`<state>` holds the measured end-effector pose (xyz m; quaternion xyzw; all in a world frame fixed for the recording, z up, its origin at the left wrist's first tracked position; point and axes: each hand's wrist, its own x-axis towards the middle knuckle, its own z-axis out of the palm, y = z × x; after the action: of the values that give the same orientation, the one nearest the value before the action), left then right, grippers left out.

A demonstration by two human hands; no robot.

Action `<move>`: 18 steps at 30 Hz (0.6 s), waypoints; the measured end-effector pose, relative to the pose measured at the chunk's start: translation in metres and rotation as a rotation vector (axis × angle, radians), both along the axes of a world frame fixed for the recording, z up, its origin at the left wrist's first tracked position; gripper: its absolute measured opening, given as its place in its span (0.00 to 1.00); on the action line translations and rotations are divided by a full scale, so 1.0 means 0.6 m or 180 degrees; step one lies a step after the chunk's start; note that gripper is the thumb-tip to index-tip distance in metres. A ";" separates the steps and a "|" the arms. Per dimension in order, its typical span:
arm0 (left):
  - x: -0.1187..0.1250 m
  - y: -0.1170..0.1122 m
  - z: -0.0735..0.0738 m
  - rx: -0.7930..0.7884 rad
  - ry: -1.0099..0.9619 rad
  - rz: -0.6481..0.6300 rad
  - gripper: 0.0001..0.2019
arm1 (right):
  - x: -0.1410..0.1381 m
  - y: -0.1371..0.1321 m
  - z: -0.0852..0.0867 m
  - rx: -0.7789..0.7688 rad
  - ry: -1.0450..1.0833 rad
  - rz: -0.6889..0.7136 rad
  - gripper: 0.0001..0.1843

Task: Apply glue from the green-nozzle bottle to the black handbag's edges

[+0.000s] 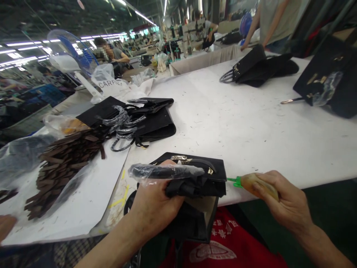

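Observation:
My left hand [156, 204] grips a black handbag [195, 219] at the table's front edge, its fingers closed round the folded upper part. The bag has gold-coloured metal fittings, and its handle [164, 172] is wrapped in clear plastic. To its right, my right hand [290, 204] is wrapped round a yellowish squeeze bottle [259, 185] with a green nozzle. The thin nozzle tip points left and reaches the bag's right edge; whether it touches I cannot tell.
Black bags with wrapped handles [156, 124] lie left of centre on the white table [223, 123]. A heap of brown strips [64, 163] sits at the left. More black bags [253, 67] stand far right, near a standing person [276, 22]. Another hand [7, 225] shows at the left edge.

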<state>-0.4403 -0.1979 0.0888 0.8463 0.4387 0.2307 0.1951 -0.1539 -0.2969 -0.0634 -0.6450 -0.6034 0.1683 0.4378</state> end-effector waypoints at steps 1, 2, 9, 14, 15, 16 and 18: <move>0.001 0.000 0.001 -0.0021 0.0011 0.0029 0.10 | -0.001 0.001 0.002 0.0039 0.0014 -0.0024 0.11; 0.002 0.000 0.002 -0.0032 0.0020 0.0061 0.10 | -0.001 0.001 0.004 0.0022 0.0058 -0.0013 0.10; 0.005 0.007 -0.002 0.0027 0.0143 -0.0047 0.08 | 0.005 -0.002 0.007 -0.0080 -0.0047 -0.0119 0.11; -0.005 0.006 -0.011 0.0037 0.0186 -0.0078 0.07 | 0.005 0.004 0.009 -0.0404 0.0243 0.0144 0.11; -0.007 0.005 -0.013 0.0021 0.0183 -0.0077 0.07 | 0.005 0.005 0.011 -0.0430 0.0240 0.0092 0.11; -0.008 0.005 -0.014 0.0004 0.0177 -0.0076 0.07 | 0.004 0.005 0.013 -0.0412 0.0261 -0.0030 0.12; -0.008 0.004 -0.015 -0.0030 0.0180 -0.0096 0.07 | 0.001 0.005 0.021 -0.0356 0.0419 -0.0260 0.13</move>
<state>-0.4453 -0.1955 0.0799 0.8581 0.4323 0.2017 0.1902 -0.1531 -0.2939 -0.0508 -0.6800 -0.5361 0.2257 0.4463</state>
